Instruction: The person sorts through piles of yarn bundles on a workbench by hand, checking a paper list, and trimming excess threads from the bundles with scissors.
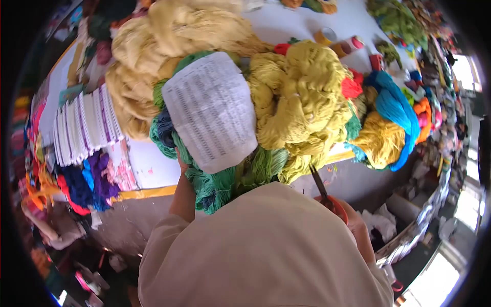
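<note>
1. Red-handled scissors (327, 197) sit in the right hand (353, 225) below the tabletop's (148, 166) near edge, which is marked by a yellow strip. The fingers close through the handle loops. The dark blades look nearly closed, though they are too thin to be sure.

2. The blades' long axis runs up and slightly left from the handles, with the tips pointing at the underside of the yellow-green yarn (302, 102) that overhangs the near edge. The tips sit just beside the hanging strands; I cannot tell whether they touch.

3. The left hand (183, 166) is mostly hidden behind a printed paper sheet (212, 110) and green yarn (220, 184). It appears to hold the sheet up from below. How far the fingers are closed cannot be seen.

4. The right hand is the nearer one to the yellow-green yarn. The left hand lies farther along the near edge, among the green skeins.

5. Pale mustard yarn (169, 46) is heaped toward the far left of the tabletop, and blue yarn (396, 110) and orange-yellow yarn (381, 138) lie toward the right edge. A fan of white cards (84, 128) rests near the left edge.
</note>
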The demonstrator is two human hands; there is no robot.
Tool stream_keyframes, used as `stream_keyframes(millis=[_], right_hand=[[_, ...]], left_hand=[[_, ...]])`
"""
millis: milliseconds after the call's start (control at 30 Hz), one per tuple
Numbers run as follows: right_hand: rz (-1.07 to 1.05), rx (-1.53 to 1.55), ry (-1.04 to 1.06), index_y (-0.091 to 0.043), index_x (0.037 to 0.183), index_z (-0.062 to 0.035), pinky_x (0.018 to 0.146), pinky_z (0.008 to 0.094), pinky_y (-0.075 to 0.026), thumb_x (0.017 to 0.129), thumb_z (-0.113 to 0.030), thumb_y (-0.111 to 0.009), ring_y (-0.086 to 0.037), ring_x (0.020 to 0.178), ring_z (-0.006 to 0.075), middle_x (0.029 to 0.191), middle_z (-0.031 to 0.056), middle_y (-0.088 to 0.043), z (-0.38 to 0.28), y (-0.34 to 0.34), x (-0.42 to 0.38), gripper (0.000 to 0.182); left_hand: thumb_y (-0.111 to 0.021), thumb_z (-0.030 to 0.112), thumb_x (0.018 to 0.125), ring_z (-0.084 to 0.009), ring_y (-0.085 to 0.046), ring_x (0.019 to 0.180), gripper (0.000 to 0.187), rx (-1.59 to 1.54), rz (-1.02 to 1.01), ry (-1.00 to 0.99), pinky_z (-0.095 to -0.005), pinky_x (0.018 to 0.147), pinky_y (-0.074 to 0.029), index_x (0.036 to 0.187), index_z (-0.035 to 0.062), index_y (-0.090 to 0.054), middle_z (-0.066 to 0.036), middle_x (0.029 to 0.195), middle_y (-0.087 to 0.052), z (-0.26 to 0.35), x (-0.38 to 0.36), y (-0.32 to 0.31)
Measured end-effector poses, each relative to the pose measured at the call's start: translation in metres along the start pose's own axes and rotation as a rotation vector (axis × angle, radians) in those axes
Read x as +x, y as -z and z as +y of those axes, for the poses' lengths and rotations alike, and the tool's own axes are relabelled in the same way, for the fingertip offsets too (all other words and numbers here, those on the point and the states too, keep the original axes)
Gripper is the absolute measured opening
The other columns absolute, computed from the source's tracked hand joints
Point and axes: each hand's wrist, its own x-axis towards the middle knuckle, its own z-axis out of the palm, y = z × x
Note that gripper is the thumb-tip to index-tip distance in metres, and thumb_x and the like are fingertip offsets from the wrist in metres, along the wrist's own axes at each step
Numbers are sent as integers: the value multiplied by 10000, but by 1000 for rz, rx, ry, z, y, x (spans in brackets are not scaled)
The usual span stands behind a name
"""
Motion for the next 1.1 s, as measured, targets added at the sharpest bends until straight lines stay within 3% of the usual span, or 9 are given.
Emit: stream_keyframes(millis=[333,667,700,733,800,867,967,1000,1100], right_hand=[[391,44,641,-442,1341,-40,674,230,-417,847,53,-651,-528,800,90,967,31,-591,13,-10,36,544],[454,210,778,-507,1224,-71,547,213,-401,941,-152,-688,-496,640,76,797,-9,-514,29,26,62,346],[467,204,772,-506,1227,-71,546,215,-400,942,-141,-683,-494,637,78,797,-9,-511,37,31,61,344],[477,197,764,-505,1231,-71,544,217,-399,943,-130,-679,-492,634,79,796,-9,-509,45,36,59,342],[455,210,781,-496,1244,-68,566,217,-396,943,-83,-653,-493,657,82,809,-2,-510,58,43,54,340],[415,249,833,-484,1267,-65,602,224,-401,939,-50,-633,-500,692,88,836,5,-517,66,52,53,361],[326,377,838,-482,1275,-64,613,231,-403,936,-42,-629,-503,698,94,849,9,-526,66,65,50,369],[317,354,826,-430,1265,-30,627,272,-416,916,-39,-595,-493,692,136,839,39,-504,62,71,48,386],[262,348,907,-441,1253,-35,634,267,-411,918,-29,-591,-496,697,133,837,37,-504,58,89,46,367]], left_hand=[[-373,527,1042,-275,-600,1152,592,442,104,29,-431,947,-504,1410,77,-490,-99,1323,-601,32,43,-41],[-421,499,1037,-273,-636,1084,560,910,315,-95,-417,900,-528,1399,79,-496,-98,1285,-628,96,4,-91],[-578,334,991,-265,-654,990,485,1415,339,-122,-370,895,-516,1390,67,-513,-121,1233,-650,126,13,-38],[-682,140,907,-263,-645,965,479,1248,632,-109,-345,887,-506,1353,38,-541,-137,1202,-645,138,-14,-101],[-659,18,915,-208,-619,954,385,1335,772,-863,-302,831,-513,1288,-8,-564,-129,1144,-636,133,-75,-214],[-624,2,937,-188,-608,1038,336,1332,433,-1256,-266,842,-506,1269,-6,-570,-132,1220,-613,100,-106,-315],[-751,74,812,-279,-486,1316,547,1662,-427,-812,-416,1126,-364,1322,39,-558,-141,1403,-527,14,-112,-417],[-706,54,818,-325,-419,1384,581,1983,-705,-969,-415,1153,-345,1374,91,-540,-135,1492,-458,-9,-116,-471],[-652,-12,796,-352,-378,1405,639,2384,-776,-1230,-438,1149,-356,1403,151,-536,-101,1527,-413,-53,-71,-498]])
